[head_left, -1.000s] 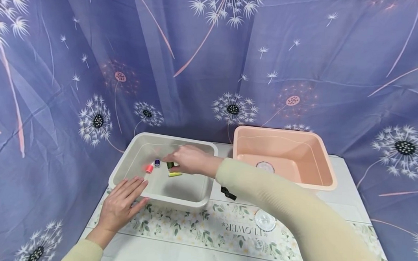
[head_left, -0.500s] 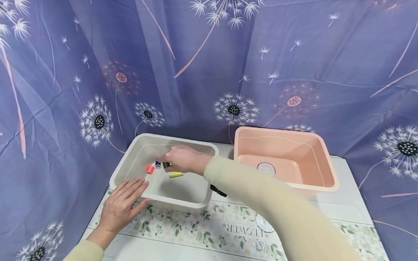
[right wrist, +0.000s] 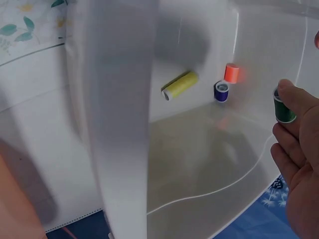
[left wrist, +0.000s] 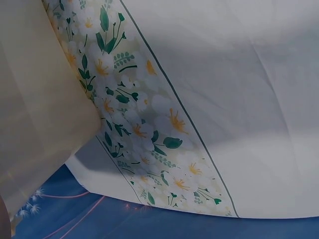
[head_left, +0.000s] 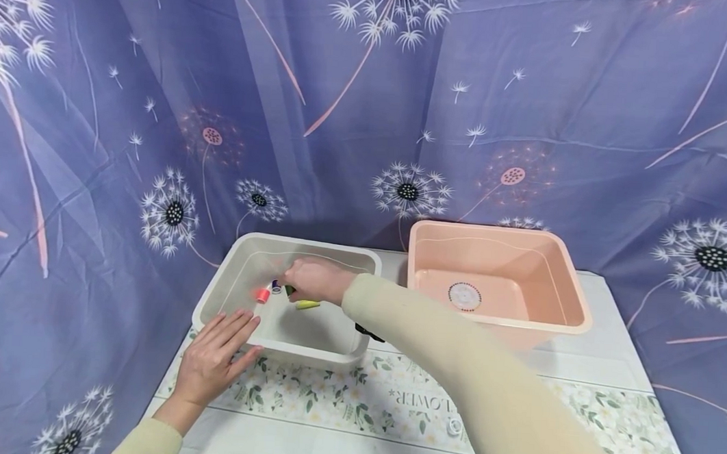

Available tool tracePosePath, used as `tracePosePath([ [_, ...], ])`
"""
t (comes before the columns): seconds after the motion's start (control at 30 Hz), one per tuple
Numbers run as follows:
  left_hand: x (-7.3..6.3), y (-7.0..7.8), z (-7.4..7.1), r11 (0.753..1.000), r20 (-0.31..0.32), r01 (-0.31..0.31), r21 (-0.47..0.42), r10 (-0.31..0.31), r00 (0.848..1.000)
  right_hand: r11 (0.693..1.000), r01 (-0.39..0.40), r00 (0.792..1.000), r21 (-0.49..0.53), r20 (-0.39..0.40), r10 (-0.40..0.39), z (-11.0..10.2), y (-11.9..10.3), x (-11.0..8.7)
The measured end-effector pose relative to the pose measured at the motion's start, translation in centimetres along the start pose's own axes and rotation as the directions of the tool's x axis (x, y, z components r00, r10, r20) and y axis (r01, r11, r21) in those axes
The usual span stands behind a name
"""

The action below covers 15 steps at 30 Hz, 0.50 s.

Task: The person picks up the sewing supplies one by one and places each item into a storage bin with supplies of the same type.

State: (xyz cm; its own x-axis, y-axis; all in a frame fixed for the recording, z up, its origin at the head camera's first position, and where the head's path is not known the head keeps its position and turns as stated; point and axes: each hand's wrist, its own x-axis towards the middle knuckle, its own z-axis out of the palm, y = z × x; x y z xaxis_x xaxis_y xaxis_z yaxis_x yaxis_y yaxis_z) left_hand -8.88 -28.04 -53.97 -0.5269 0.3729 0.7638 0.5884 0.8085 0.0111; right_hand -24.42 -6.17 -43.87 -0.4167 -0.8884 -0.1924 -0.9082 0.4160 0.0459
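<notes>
My right hand [head_left: 316, 279] reaches into the whitish-grey bin [head_left: 307, 353]. Thumb and fingers pinch a green thread spool [right wrist: 284, 107], mostly covered by the hand in the head view. In the right wrist view, the hand holds it apart from the other spools. On the bin's floor lie a yellow spool [right wrist: 180, 86] on its side, a small blue-purple spool [right wrist: 221, 92] and an orange-red spool [right wrist: 232, 73] close together. My left hand [head_left: 211, 356] rests with extended fingers on the bin's near left rim.
A peach-coloured bin [head_left: 497, 322] stands to the right, with a round pale disc ringed with dots [head_left: 464, 297] visible on its floor. A white cloth with a floral band [head_left: 311, 396] covers the table. A blue dandelion-print curtain [head_left: 344, 116] hangs behind and at the sides.
My right hand has shifted slightly left with the green spool, away from the yellow spool and toward the blue-purple one. The left hand stays on the rim.
</notes>
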Motion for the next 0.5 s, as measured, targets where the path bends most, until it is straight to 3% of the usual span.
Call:
tracePosePath([
  [0.2,0.0,0.0,-0.1,1.0,0.007,-0.002,0.016,0.002,1.0,0.998,-0.056,0.998,0.023,0.044,0.055,0.5,0.6,0.6],
  [0.5,0.1,0.1,0.0,1.0,-0.012,-0.005,-0.008,0.005,1.0,0.995,-0.098,0.994,0.029,0.049,0.097,1.0,1.4,0.8],
])
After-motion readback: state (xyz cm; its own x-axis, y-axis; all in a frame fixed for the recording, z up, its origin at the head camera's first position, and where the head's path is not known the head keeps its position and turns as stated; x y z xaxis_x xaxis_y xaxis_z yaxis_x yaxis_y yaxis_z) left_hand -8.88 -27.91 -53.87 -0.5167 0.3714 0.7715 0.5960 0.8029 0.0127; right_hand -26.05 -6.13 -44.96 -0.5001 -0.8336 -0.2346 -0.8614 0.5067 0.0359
